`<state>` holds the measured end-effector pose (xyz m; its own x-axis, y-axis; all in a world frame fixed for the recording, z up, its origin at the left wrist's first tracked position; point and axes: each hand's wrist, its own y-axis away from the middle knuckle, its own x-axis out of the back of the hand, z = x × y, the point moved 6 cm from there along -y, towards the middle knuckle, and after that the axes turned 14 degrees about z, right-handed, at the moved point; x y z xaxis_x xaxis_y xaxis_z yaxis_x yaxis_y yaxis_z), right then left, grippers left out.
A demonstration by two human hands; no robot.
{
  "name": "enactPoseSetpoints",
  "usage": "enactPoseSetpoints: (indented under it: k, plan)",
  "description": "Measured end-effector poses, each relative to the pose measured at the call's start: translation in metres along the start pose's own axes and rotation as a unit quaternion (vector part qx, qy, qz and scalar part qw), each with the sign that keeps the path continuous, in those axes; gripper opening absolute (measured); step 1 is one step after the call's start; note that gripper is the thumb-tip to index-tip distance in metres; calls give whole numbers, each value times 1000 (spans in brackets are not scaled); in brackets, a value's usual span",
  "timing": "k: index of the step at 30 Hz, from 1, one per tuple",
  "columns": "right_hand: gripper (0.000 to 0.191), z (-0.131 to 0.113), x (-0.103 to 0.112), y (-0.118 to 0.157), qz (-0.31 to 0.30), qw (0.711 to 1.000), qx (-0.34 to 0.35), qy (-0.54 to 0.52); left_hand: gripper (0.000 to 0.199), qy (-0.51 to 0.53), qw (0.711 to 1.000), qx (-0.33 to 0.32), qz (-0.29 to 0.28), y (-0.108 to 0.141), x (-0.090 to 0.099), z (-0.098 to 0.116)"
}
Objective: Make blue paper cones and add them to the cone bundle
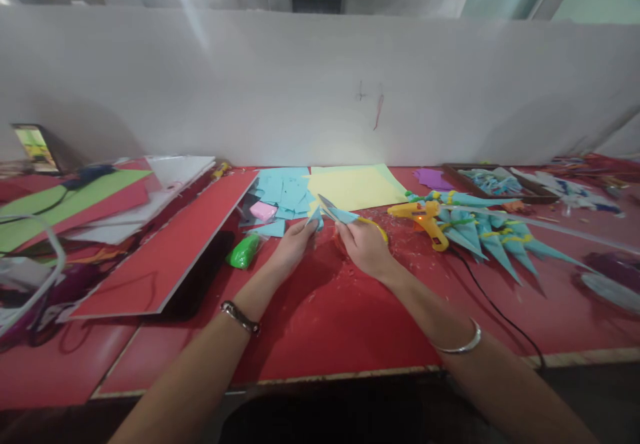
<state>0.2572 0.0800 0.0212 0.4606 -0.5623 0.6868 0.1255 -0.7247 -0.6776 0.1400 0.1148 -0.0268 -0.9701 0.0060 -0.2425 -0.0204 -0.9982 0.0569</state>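
In the middle of the head view, my left hand (296,244) pinches a small folded piece of light blue paper (315,218) that comes to a point. My right hand (367,245) is closed on a pair of scissors (328,203); the blades point up and left, close to the blue paper. Part of a yellow handle shows behind the fingers. Another bit of blue (345,215) lies along my right fingers, and I cannot tell whether it is held. Behind both hands lie yellow paper sheets (357,187) and a spread of blue paper squares (283,191).
A yellow glue gun (423,221) with a glowing light lies right, its cord crossing the table. Beyond it are blue paper cones (493,231) and a brown tray (537,194). A raised red board (175,251), a green packet (243,251) and a pink packet (263,211) are left.
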Motion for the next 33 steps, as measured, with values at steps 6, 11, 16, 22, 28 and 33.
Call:
enactPoseSetpoints:
  k: [6,11,16,22,28,33]
  plan:
    - [36,-8,-2,3,-29,999,13,8,17,27,999,-14,-12,1,-5,0]
    - [35,-9,-4,3,-42,999,6,-5,23,69,998,2,-13,7,-10,3]
    - [36,-6,-4,3,-46,999,-5,9,22,108,994,24,-13,11,-12,9]
    - [35,-8,-7,4,-54,998,23,7,33,138,990,36,-9,14,-13,10]
    - [38,-10,-9,6,-78,996,35,11,34,224,964,92,111,4,0,7]
    - [37,-11,-10,6,-83,996,33,-1,20,253,955,123,99,0,3,7]
